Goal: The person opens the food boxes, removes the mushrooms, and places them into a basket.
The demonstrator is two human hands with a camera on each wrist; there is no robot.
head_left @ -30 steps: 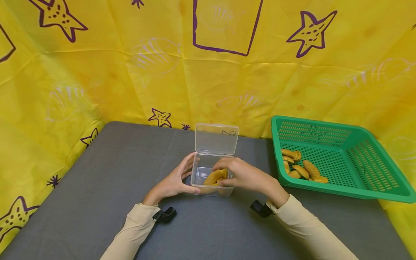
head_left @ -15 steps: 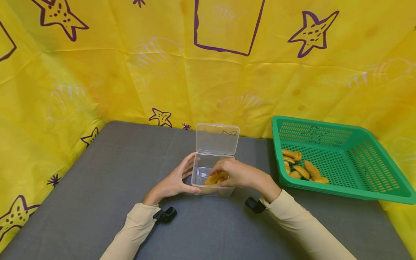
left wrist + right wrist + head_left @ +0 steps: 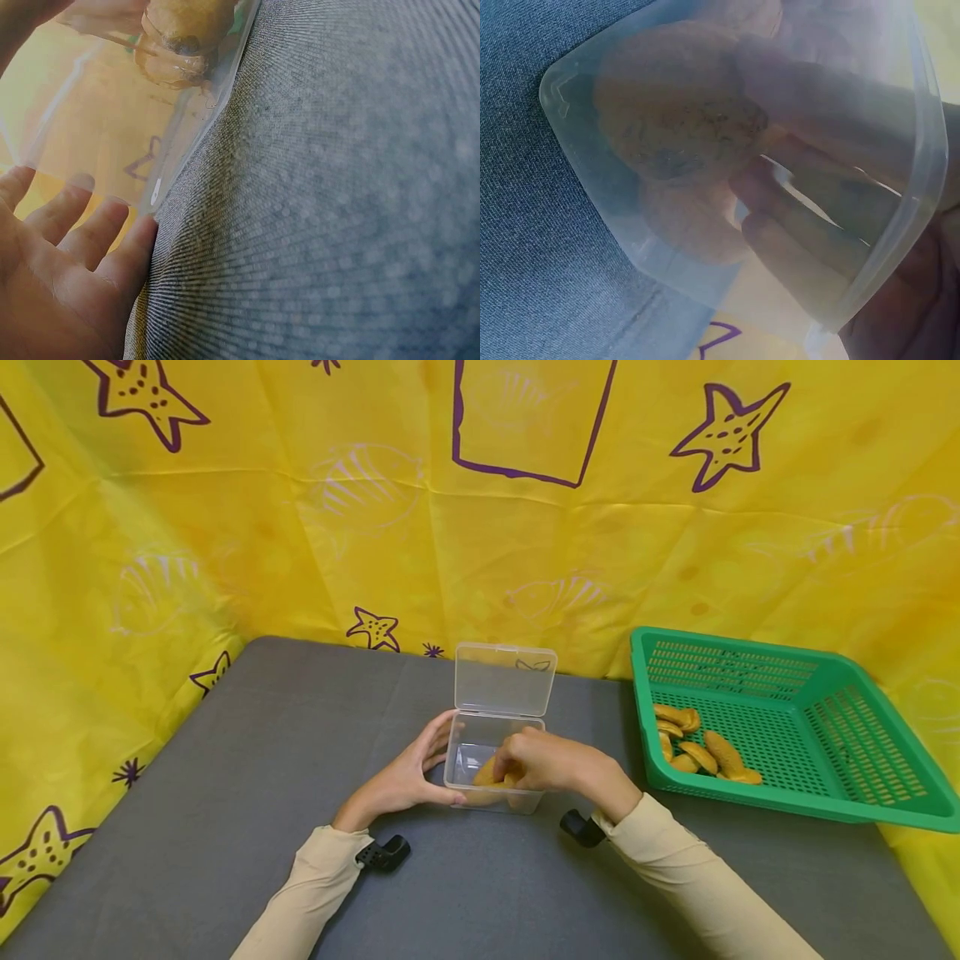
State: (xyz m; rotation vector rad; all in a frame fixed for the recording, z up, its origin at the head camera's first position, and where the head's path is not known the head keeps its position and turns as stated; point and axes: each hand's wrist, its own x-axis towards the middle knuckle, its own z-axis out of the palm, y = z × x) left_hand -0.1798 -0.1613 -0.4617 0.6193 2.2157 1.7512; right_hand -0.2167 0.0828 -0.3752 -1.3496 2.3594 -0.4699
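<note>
And the right hand (image 3: 551, 764) has dipped deeper into the clear box (image 3: 487, 727) since half a second ago, wrist a touch further left, fingers folded in more; the left hand (image 3: 405, 777) has hardly stirred. From my end, I've got the orange-brown mushroom (image 3: 486, 772) low in the box near the front wall, just left of the right fingers, and what shows of it slants from the front edge toward the back-right corner, its far end covered. That slant is what counts now, I reckon: the right hand reaches in over the right edge, meeting that line at an angle, and it's clearly the nearer one. Its fingers are curled close against the mushroom, but through this cloudy wall I can't tell whether they pinch it. Over on the left, the left hand has the box itself, thumb at the front-left corner, fingers along the side, lid (image 3: 505, 681) raised off the back edge.
</note>
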